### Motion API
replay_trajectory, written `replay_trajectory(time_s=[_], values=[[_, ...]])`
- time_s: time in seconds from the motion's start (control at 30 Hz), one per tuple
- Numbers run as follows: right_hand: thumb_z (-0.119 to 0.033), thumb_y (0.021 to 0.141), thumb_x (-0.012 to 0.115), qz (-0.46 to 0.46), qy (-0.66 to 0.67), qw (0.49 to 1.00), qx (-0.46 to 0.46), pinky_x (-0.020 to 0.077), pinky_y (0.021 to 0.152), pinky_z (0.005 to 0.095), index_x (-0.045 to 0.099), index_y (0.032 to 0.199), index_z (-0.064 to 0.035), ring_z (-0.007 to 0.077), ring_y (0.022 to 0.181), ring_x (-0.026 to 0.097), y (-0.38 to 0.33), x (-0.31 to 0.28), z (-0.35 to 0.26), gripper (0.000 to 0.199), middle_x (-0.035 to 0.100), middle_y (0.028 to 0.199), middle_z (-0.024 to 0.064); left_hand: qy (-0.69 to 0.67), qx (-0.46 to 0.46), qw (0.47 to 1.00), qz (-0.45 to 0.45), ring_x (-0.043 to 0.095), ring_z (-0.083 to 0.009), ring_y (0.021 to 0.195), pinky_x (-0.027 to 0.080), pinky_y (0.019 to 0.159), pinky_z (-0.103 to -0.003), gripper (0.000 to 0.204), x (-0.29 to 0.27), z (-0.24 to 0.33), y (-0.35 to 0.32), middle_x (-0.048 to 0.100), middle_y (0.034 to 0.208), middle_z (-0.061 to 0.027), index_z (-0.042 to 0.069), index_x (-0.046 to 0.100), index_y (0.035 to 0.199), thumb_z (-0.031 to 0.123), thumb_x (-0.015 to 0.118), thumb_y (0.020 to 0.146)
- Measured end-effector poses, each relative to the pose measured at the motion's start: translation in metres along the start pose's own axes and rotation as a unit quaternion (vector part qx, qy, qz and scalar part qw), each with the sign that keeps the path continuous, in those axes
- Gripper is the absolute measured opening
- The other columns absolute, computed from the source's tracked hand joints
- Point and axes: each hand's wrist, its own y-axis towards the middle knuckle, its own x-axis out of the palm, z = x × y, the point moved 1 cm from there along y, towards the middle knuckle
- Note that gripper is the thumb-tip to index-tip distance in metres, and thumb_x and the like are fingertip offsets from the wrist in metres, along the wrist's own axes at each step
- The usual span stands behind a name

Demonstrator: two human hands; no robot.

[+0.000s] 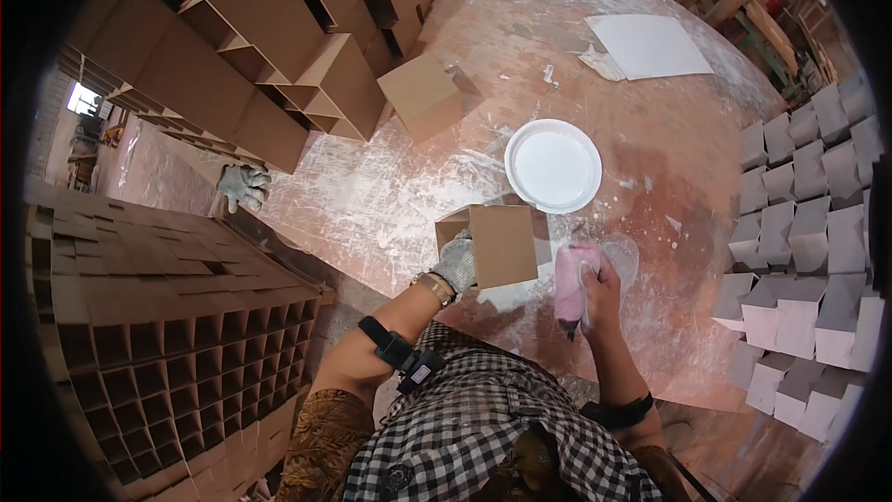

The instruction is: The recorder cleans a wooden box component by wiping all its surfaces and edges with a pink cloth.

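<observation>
My left hand (456, 263), in a pale knitted glove, reaches into the open side of a brown cardboard-like box (505, 246) and holds it just above the table's near edge. The fingers inside the box are partly hidden. Bare, my right hand (602, 296) is closed round a pink, roll-shaped pad (573, 281) with a dark tip at its lower end; its exact kind is unclear. Beside that hand lies a clear, roundish patch or piece of plastic (621, 258). Beyond the box sits a round white dish (554, 165).
Brown boxes (251, 19) are stacked at the far left, with a single box (423, 98) beside them. A grid of open brown boxes (200, 353) stands near left. A grey glove (243, 188) lies by the table's left edge. White-faced boxes (799, 316) are piled right; a white sheet (650, 46) lies far right.
</observation>
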Motion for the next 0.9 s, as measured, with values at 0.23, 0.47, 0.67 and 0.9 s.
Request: replay_trajectory(time_s=[0.23,0.47,0.67,0.9], values=[[-0.003,0.071,0.060,-0.100,-0.426,0.866,-0.244,0.0496,0.070,0.0395,0.061,0.104,-0.0077,0.0374,0.082,0.060,0.006,0.035,-0.023,0.034,0.060,0.095,0.0192,0.017,0.086,0.986,0.141,0.058,-0.0314,0.101,0.049,0.082,-0.039,0.044,0.020,-0.010,0.011,0.061,0.112,-0.0154,0.013,0.056,0.120,0.037,0.058,0.084],[-0.008,0.071,0.059,-0.050,-0.558,0.804,-0.201,0.0481,0.070,0.0468,0.059,0.099,-0.0067,0.0408,0.081,0.058,0.038,0.070,-0.027,0.028,0.058,0.096,0.0198,-0.015,0.117,0.980,0.161,0.056,-0.0303,0.104,0.046,0.087,-0.037,0.046,0.027,-0.017,0.010,0.058,0.116,-0.0153,0.009,0.053,0.122,0.033,0.060,0.083],[-0.008,0.070,0.058,-0.047,-0.535,0.811,-0.232,0.0481,0.071,0.0476,0.059,0.100,-0.0073,0.0423,0.078,0.058,0.046,0.064,-0.018,0.030,0.059,0.093,0.0214,-0.050,0.030,0.998,0.017,0.040,-0.0333,0.125,0.035,0.103,-0.037,0.058,0.010,-0.007,0.006,0.040,0.138,-0.0185,0.007,0.038,0.136,0.036,0.051,0.087],[-0.010,0.070,0.058,-0.038,-0.560,0.803,-0.199,0.0479,0.069,0.0475,0.060,0.099,-0.0086,0.0405,0.077,0.058,0.041,0.046,-0.007,0.029,0.058,0.090,0.0224,-0.050,0.013,0.999,-0.010,0.039,-0.0330,0.127,0.033,0.104,-0.035,0.058,0.011,-0.009,0.007,0.038,0.139,-0.0193,0.006,0.037,0.136,0.036,0.050,0.088]])
